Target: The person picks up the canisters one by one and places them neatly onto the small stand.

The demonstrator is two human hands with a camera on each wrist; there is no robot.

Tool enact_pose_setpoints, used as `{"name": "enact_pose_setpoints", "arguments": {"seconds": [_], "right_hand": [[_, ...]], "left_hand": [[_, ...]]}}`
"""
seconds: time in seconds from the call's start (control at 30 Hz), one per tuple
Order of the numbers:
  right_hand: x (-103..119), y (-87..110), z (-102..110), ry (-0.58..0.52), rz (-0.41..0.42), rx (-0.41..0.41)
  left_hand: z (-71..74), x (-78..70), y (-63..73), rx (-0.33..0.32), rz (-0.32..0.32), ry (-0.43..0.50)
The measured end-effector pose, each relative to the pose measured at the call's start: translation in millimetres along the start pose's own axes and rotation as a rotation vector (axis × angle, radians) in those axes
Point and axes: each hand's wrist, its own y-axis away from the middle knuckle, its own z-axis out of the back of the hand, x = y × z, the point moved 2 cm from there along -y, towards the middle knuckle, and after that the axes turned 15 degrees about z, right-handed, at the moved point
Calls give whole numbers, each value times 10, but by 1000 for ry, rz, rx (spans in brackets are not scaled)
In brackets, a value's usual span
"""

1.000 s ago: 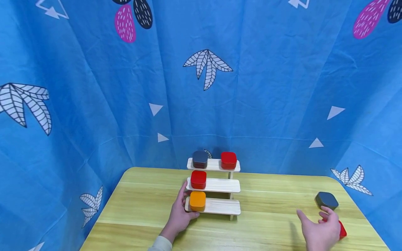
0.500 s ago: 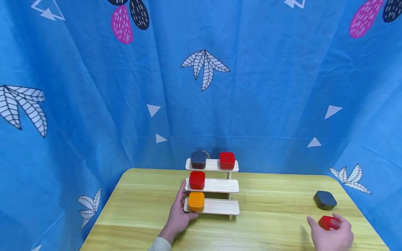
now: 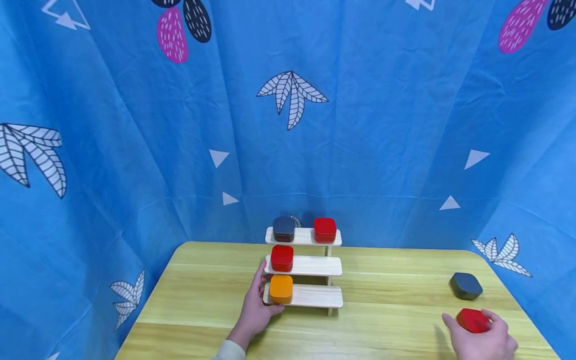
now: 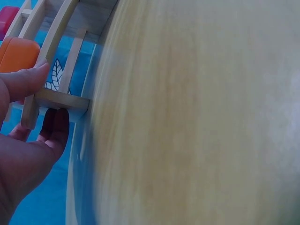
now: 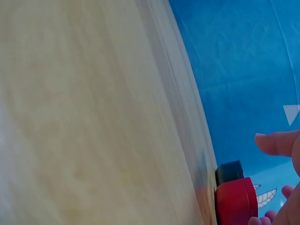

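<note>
A three-tier wooden shelf (image 3: 315,296) stands at mid-table. My left hand (image 3: 255,311) grips its left end, thumb on the lowest tier's front and fingers behind, as the left wrist view shows. On that tier sits an orange rounded box (image 3: 281,289); a red box (image 3: 282,258) is on the middle tier. The top tier bears a dark blue box (image 3: 284,228) and another red box (image 3: 325,229). At the right, my right hand (image 3: 485,341) is spread around a loose red box (image 3: 473,320) on the table, its fingers at the far right side and its thumb apart from it.
A dark box (image 3: 466,286) lies just behind the loose red box. The wooden table (image 3: 382,320) has rounded back corners. A blue patterned curtain (image 3: 382,125) hangs behind and along both sides.
My right hand has shifted right and drawn back toward the near edge, baring the loose red box between thumb and fingers. The left hand keeps its grip on the shelf.
</note>
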Motion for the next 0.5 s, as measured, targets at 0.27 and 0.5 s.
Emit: {"name": "enact_pose_setpoints", "arguments": {"seconds": [0.27, 0.5], "right_hand": [[-32, -50, 1, 31, -35, 43], [-58, -102, 17, 48, -74, 54]], "left_hand": [[6, -8, 13, -2, -2, -4], [12, -3, 21, 5, -18, -9]]}}
